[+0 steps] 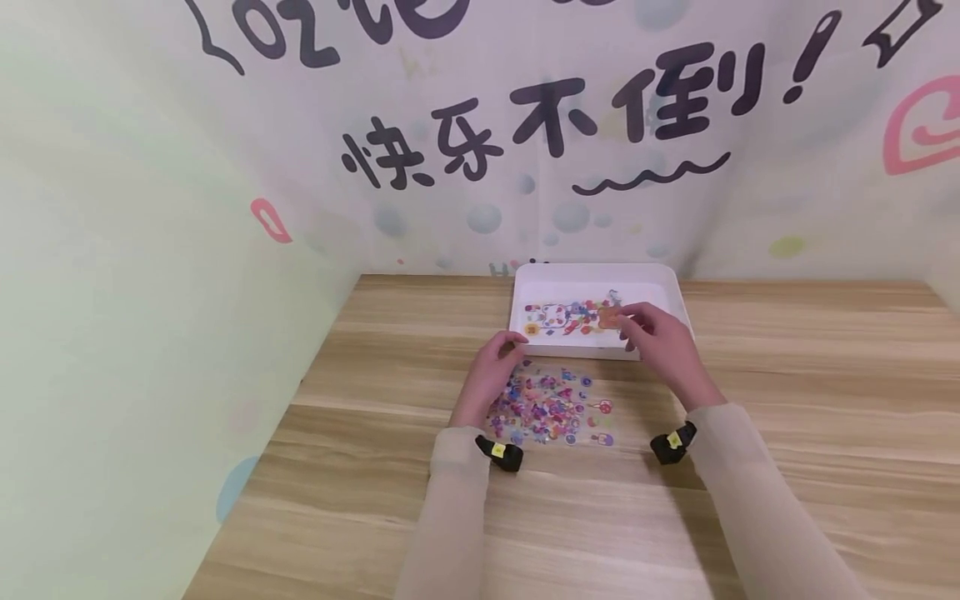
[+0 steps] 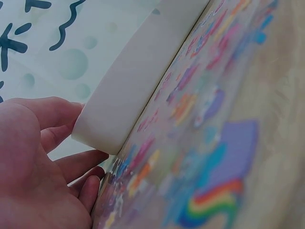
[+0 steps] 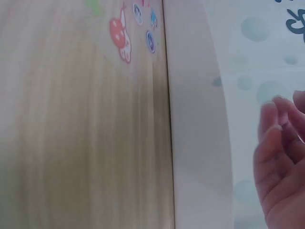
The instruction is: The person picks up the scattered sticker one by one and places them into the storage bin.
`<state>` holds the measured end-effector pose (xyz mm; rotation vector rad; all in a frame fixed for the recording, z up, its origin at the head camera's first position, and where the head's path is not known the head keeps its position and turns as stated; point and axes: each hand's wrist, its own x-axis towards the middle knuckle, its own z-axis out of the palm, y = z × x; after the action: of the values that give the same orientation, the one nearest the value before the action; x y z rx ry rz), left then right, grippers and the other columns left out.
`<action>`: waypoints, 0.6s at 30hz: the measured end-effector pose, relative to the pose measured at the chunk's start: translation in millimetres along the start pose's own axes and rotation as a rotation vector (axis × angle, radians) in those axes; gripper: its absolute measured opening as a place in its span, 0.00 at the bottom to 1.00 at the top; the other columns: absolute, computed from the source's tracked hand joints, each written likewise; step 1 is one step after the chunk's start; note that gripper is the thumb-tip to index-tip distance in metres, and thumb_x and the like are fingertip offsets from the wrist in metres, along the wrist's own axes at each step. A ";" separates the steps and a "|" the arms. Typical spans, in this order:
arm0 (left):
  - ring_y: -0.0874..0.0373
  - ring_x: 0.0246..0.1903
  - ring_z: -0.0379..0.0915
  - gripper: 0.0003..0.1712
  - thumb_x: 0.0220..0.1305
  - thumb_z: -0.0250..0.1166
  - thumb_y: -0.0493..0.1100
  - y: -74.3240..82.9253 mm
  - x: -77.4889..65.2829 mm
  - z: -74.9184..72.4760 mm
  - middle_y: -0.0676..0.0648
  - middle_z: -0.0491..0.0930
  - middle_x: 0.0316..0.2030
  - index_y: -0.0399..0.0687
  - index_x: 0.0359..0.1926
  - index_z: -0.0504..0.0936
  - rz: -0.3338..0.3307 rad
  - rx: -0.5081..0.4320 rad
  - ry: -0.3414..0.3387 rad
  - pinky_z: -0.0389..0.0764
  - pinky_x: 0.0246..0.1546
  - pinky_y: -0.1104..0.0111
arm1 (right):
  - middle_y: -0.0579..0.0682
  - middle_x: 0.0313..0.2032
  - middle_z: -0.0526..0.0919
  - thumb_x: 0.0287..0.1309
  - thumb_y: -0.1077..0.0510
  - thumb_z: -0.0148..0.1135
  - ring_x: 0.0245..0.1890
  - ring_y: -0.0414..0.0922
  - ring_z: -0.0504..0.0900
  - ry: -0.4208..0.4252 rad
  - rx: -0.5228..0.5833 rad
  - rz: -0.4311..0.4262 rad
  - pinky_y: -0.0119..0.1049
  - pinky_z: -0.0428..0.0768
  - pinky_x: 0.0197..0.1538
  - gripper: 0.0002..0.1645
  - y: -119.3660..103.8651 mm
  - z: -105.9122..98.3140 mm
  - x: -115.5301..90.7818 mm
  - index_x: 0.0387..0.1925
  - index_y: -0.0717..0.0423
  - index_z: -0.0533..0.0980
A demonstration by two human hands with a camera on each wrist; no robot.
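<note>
In the head view a shallow white tray (image 1: 585,352) stands against the back wall. In it lies a clear sheet (image 1: 555,317) printed with colourful little pictures, a brown bear (image 1: 608,317) at its right end. My left hand (image 1: 491,371) holds the tray's near left corner; in the left wrist view its fingers (image 2: 62,114) are at that corner. Over the tray's right part, my right hand (image 1: 656,337) hovers with bent fingers beside the bear. Nothing shows between those fingers (image 3: 269,152) in the right wrist view. A second sticker sheet (image 1: 547,408) lies before the tray, partly under my left hand.
The wooden table (image 1: 360,467) runs out to both sides. A printed cloth wall (image 1: 465,217) with large dark characters rises right behind the tray, and a pale side wall (image 1: 150,333) borders the table's left edge.
</note>
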<state>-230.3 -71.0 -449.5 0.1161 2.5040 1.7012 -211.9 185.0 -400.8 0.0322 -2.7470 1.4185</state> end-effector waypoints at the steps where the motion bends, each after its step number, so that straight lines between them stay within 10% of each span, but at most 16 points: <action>1: 0.57 0.56 0.62 0.09 0.62 0.54 0.51 0.1 0.0 0.0 0.56 0.70 0.52 0.62 0.43 0.74 0.001 0.001 0.000 0.62 0.55 0.58 | 0.53 0.35 0.77 0.55 0.33 0.46 0.34 0.51 0.76 -0.011 -0.004 -0.002 0.40 0.75 0.32 0.33 0.0 -0.5 -2.6 0.51 0.52 0.70; 18: 0.59 0.53 0.64 0.09 0.61 0.55 0.51 -0.9 1.5 1.8 0.57 0.71 0.50 0.60 0.43 0.75 -0.006 -0.022 0.009 0.64 0.53 0.60 | 0.55 0.38 0.78 0.58 0.38 0.47 0.35 0.49 0.74 -0.162 -0.091 -0.076 0.38 0.75 0.35 0.28 3.9 1.7 -30.2 0.48 0.54 0.72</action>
<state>-231.5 -69.5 -451.1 0.0987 2.4886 1.7297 -181.9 185.7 -406.6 0.2566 -2.9011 1.3263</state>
